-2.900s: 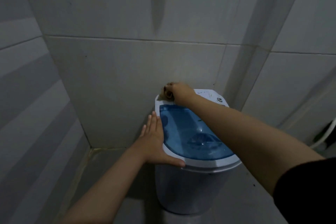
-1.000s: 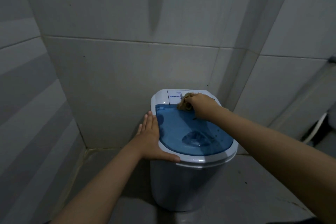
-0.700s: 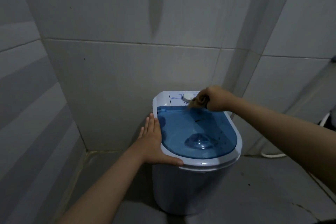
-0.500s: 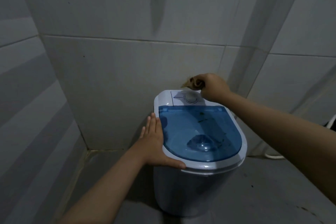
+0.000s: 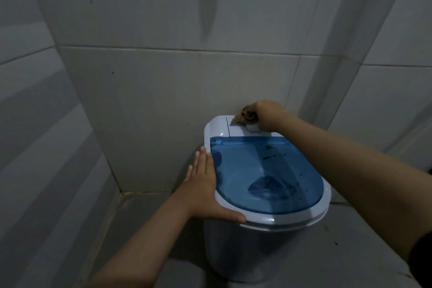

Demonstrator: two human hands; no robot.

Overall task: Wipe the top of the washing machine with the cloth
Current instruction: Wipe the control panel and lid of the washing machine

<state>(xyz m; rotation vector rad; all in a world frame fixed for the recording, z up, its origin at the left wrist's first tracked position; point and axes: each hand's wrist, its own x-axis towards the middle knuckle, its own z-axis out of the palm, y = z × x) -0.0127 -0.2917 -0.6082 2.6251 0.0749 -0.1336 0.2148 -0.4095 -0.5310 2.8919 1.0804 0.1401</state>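
Note:
A small white washing machine [image 5: 264, 248] with a see-through blue lid [image 5: 268, 175] stands against the tiled wall. My right hand [image 5: 268, 113] grips a bunched brown cloth [image 5: 245, 118] and presses it on the white control panel at the back, just above the round dial [image 5: 253, 128]. My left hand [image 5: 205, 187] lies flat against the machine's left rim, fingers together and thumb along the front edge. Dark specks dot the lid.
Grey tiled walls [image 5: 163, 100] close in behind and on the left, with a corner at the right. The grey floor [image 5: 350, 252] spreads to the right of the machine.
My right hand with the cloth lifted off the lid's back edge, rose above the dial, and now comes down on the control panel. My left hand has stayed on the rim.

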